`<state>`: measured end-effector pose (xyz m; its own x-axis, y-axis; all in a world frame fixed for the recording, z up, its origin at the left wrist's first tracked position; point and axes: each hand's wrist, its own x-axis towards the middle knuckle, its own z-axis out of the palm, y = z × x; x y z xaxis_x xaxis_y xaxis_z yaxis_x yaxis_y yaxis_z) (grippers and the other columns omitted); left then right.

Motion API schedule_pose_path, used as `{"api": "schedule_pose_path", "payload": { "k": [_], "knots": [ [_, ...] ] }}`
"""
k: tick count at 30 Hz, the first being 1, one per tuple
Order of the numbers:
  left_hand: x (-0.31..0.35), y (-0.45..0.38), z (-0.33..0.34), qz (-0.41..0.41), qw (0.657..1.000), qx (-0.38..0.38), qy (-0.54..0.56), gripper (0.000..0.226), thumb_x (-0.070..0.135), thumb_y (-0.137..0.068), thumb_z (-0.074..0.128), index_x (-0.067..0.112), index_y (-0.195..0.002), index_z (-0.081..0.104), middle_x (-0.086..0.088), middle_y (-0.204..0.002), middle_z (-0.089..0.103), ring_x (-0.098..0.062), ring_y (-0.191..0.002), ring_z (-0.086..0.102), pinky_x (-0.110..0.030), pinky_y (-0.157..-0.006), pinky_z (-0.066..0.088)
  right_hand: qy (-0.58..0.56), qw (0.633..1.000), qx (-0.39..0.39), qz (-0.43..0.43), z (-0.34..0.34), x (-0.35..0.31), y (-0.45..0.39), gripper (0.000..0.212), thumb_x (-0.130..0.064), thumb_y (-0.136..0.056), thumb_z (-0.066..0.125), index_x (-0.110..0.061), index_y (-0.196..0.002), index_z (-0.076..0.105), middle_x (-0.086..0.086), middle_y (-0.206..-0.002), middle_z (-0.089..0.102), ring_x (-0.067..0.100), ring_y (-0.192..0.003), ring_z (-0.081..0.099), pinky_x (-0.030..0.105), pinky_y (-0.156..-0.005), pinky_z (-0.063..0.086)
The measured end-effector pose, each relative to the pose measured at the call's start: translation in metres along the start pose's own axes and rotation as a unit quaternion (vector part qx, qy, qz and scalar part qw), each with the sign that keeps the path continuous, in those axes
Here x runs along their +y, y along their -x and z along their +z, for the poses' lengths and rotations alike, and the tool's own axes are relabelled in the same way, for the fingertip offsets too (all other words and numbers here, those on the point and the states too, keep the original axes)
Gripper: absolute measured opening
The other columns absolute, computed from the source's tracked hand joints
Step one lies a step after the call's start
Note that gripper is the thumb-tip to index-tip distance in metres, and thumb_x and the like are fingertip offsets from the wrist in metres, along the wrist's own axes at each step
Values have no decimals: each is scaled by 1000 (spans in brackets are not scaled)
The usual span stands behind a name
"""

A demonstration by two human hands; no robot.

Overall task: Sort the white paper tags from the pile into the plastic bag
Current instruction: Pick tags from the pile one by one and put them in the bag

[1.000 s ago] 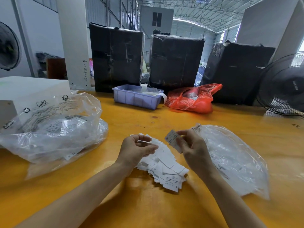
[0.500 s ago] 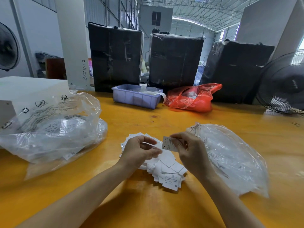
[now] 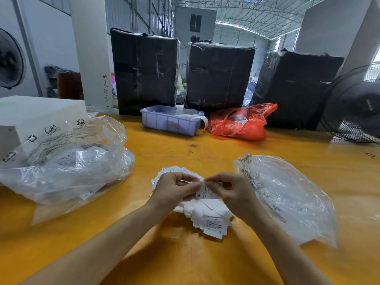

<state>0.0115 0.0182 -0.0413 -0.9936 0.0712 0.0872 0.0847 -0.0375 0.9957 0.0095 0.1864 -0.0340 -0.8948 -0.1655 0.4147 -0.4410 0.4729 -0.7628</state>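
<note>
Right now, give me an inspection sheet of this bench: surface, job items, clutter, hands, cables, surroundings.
Surface: yellow table, glossy, a few small marks.
Job's things: pile of white tags at centre; one XL tag held above it; clear bag lying to the right; larger clear bag with tags inside to the left.
Clutter: purple bin, red bag, white box at far left.
Hands: left hand and right hand both pinch the XL tag.
Cables: nothing seen.
Surroundings: three black wrapped bales behind the table; black fan at right, another fan at left.
</note>
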Motion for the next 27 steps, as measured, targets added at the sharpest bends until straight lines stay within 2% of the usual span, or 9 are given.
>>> {"api": "schedule_pose_path", "payload": {
  "k": [2,5,9,13,16,18,20,24,27],
  "knots": [
    [-1,1,1,-1,1000,-13,-1,3,6,-84,67,4,-85,69,-8,-70,71,-12,-57,68,-17,-52,51,-27,999,-10,21,1,0,1,17,-17,-81,73,-18,-97,71,1,-81,68,15,-76,65,25,-66,53],
    [-2,3,5,-10,1000,-15,9,16,15,-88,63,1,-85,71,-15,-79,72,-21,-61,71,-20,-52,53,-86,995,19,46,2,-2,1,26,-16,-76,77,-16,-99,64,5,-83,69,15,-79,69,27,-71,57],
    [-1,1,7,-44,996,22,80,24,17,-87,64,-6,-89,70,-22,-84,70,-27,-67,71,-22,-52,55,-128,987,79,57,0,-4,2,16,-14,-75,77,-18,-86,67,2,-81,70,11,-75,68,22,-67,57],
    [-3,2,8,-68,995,27,70,19,18,-86,67,0,-89,72,-16,-87,70,-24,-79,68,-29,-62,57,-103,994,36,21,7,-7,6,14,-13,-74,78,-24,-79,71,-5,-76,72,8,-73,69,19,-66,55],
    [-4,1,10,-75,993,52,78,14,19,-86,66,7,-84,73,-11,-83,68,-24,-81,64,-30,-64,53,-119,993,20,5,14,-10,8,7,-31,-72,74,-29,-79,72,-6,-78,72,5,-73,67,18,-66,54],
    [-2,1,10,-84,988,71,105,13,20,-86,67,8,-85,73,-8,-79,66,-22,-78,62,-29,-61,51,-96,995,23,8,13,-11,7,12,-41,-71,69,-35,-80,71,-8,-85,71,2,-77,64,16,-67,52],
    [0,1,10,-94,983,82,135,14,21,-85,68,8,-87,72,-7,-76,66,-20,-72,62,-27,-58,50,-100,995,4,14,13,-12,7,10,-37,-73,70,-38,-83,70,-12,-87,71,1,-75,64,15,-65,52],
    [3,2,12,-106,975,84,176,21,22,-84,68,5,-96,70,-9,-79,67,-20,-69,62,-29,-62,49,-182,981,-37,47,17,-15,9,22,-34,-68,73,-36,-89,69,-7,-84,74,5,-71,67,19,-61,54],
    [5,2,10,-108,974,71,187,18,25,-84,68,9,-92,72,-8,-78,68,-18,-67,63,-26,-57,52,-183,982,-13,54,20,-12,7,27,-9,-78,74,-28,-96,68,2,-86,72,7,-72,67,19,-63,55]
  ]
}}
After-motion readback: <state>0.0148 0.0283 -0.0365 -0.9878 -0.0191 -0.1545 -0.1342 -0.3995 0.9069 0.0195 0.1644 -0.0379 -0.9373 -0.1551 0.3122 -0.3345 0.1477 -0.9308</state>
